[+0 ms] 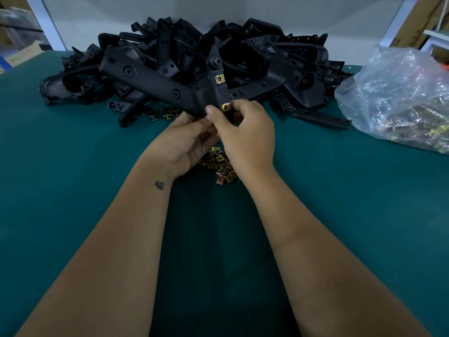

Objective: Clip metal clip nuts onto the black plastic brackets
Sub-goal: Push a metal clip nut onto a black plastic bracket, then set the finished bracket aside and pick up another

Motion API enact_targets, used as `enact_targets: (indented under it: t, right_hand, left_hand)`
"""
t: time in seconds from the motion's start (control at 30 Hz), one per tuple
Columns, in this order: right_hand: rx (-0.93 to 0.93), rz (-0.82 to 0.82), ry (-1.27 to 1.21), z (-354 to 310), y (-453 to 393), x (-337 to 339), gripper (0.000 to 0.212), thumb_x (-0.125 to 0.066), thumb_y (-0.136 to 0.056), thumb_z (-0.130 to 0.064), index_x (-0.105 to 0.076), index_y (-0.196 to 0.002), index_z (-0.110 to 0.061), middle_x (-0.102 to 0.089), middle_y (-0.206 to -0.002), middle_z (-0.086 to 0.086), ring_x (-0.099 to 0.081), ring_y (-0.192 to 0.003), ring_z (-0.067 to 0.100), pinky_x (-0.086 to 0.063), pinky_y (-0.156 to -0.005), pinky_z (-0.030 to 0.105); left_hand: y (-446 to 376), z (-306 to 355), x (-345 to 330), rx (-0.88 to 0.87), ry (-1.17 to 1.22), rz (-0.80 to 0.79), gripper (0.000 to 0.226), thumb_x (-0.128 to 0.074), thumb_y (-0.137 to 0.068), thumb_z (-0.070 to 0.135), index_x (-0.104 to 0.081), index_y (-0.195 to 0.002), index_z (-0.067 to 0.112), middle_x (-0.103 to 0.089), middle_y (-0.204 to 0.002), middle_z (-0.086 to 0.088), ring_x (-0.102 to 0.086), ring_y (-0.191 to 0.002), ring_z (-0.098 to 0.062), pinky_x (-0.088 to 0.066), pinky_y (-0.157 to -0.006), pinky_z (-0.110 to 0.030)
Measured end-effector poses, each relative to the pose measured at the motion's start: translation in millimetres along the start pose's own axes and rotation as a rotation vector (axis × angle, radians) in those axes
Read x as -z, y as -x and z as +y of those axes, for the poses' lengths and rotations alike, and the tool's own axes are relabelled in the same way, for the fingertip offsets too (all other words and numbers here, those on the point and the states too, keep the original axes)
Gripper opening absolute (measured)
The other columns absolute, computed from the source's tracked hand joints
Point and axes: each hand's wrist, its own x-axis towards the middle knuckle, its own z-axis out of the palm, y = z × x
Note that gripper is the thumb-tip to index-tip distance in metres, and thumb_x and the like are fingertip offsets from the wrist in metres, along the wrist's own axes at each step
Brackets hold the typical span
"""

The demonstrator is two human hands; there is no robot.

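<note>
Here, two bare arms reach out over the green bench [73,215], and the left one has a small dark mark by the wrist. Under the hands lies a little heap of gold clip nuts [220,164], right on the bench. The left hand [187,142] is curled under the near tip of a long black bracket [155,77] and holds it up off the bench. The right hand [243,135] is touching the left hand, and its fingers [239,104] and thumb pinch a gold clip nut [226,107] that sits on the bracket's near edge. A bit higher on the same bracket there is a second clip nut [220,79], already clipped on. Just past the left hand, a few more loose nuts [167,113] lie on the bench by the black parts. Behind the held bracket is a big pile of black brackets [243,52], all jumbled on top of each other, up against the white wall [121,13]. Off to the right sits a clear plastic bag [398,93], crinkly and shiny, with lots of gold nuts inside it. Brown boxes [420,20] stand far back on the right.
</note>
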Motion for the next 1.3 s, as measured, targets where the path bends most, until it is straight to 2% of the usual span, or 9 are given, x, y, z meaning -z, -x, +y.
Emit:
enact_targets:
  t: [0.2,0.37,0.5,0.6,0.73,0.9,1.0,1.17,1.3]
  right_hand:
    - [0.083,0.006,0.065,4,0,2,0.034,-0.064,-0.092,-0.039,-0.068,-0.079,-0.008,-0.059,-0.081,-0.001,-0.054,-0.077,0.014,-0.047,-0.066,0.036]
    - [0.109,-0.002,0.123,9,-3,6,0.037,-0.061,-0.094,-0.037,-0.064,-0.077,-0.005,-0.059,-0.081,0.002,-0.053,-0.075,0.017,-0.047,-0.067,0.039]
    - [0.051,0.053,0.074,9,-3,5,0.028,-0.065,-0.091,-0.037,-0.068,-0.082,-0.011,-0.060,-0.085,-0.003,-0.054,-0.078,0.013,-0.047,-0.068,0.034]
    - [-0.008,0.047,-0.062,9,-3,3,0.021,-0.070,-0.087,-0.035,-0.070,-0.095,-0.015,-0.061,-0.094,-0.008,-0.058,-0.087,0.009,-0.049,-0.076,0.028]
    - [-0.092,-0.046,-0.260,9,-1,4,0.015,-0.073,-0.084,-0.028,-0.069,-0.098,-0.023,-0.069,-0.098,-0.008,-0.064,-0.093,0.007,-0.051,-0.081,0.025]
    - [-0.315,0.059,-0.543,3,-1,15,0.018,-0.070,-0.089,-0.017,-0.069,-0.076,-0.029,-0.067,-0.067,-0.014,-0.059,-0.062,0.003,-0.049,-0.060,0.021]
    - [-0.390,0.116,-0.648,3,4,23,0.014,-0.070,-0.090,-0.014,-0.070,-0.080,-0.024,-0.066,-0.070,-0.009,-0.056,-0.062,0.009,-0.046,-0.054,0.017]
    - [-0.515,0.174,-0.837,-2,11,39,0.024,-0.071,-0.090,-0.015,-0.064,-0.067,-0.020,-0.060,-0.064,-0.006,-0.052,-0.054,0.009,-0.046,-0.054,0.021]
    - [-0.567,0.340,-0.962,-7,17,58,0.006,-0.070,-0.089,-0.011,-0.070,-0.088,-0.017,-0.070,-0.083,-0.003,-0.059,-0.064,0.008,-0.053,-0.062,0.023]
  left_hand:
    - [2,2,-2,0.024,-0.021,-0.012,0.019,-0.049,-0.102,0.008,-0.064,-0.113,0.011,-0.076,-0.095,0.001,-0.073,-0.086,-0.009,-0.057,-0.074,-0.020]
    - [0,8,1,0.030,0.005,0.082,0.037,-0.054,-0.101,0.023,-0.056,-0.135,0.008,-0.069,-0.122,-0.009,-0.072,-0.099,-0.023,-0.059,-0.084,-0.034]
    - [-1,11,9,-0.069,0.018,0.247,0.024,-0.059,-0.099,0.024,-0.060,-0.121,0.013,-0.072,-0.111,-0.007,-0.071,-0.090,-0.021,-0.059,-0.077,-0.031]
    - [-1,10,12,-0.121,0.057,0.319,0.006,-0.064,-0.097,0.018,-0.062,-0.103,0.016,-0.075,-0.106,-0.006,-0.074,-0.090,-0.020,-0.058,-0.077,-0.027]
    - [-3,6,8,-0.121,0.095,0.326,0.010,-0.065,-0.096,0.018,-0.060,-0.103,0.013,-0.077,-0.093,-0.006,-0.075,-0.081,-0.019,-0.057,-0.069,-0.024]
    - [-2,-1,-12,-0.066,0.044,0.334,0.015,-0.066,-0.095,0.020,-0.060,-0.102,0.008,-0.070,-0.083,-0.011,-0.074,-0.070,-0.019,-0.059,-0.065,-0.028]
    - [2,1,-18,-0.078,0.041,0.336,0.022,-0.061,-0.098,0.025,-0.055,-0.112,0.009,-0.071,-0.083,-0.011,-0.074,-0.070,-0.019,-0.059,-0.065,-0.028]
    - [14,-2,-43,-0.116,0.016,0.375,0.015,-0.056,-0.098,0.022,-0.056,-0.110,0.031,-0.072,-0.089,-0.006,-0.073,-0.073,-0.019,-0.060,-0.070,-0.034]
    - [24,-23,-98,-0.136,0.079,0.399,0.013,-0.055,-0.096,0.022,-0.059,-0.106,0.029,-0.069,-0.119,-0.008,-0.068,-0.103,-0.025,-0.055,-0.093,-0.045]
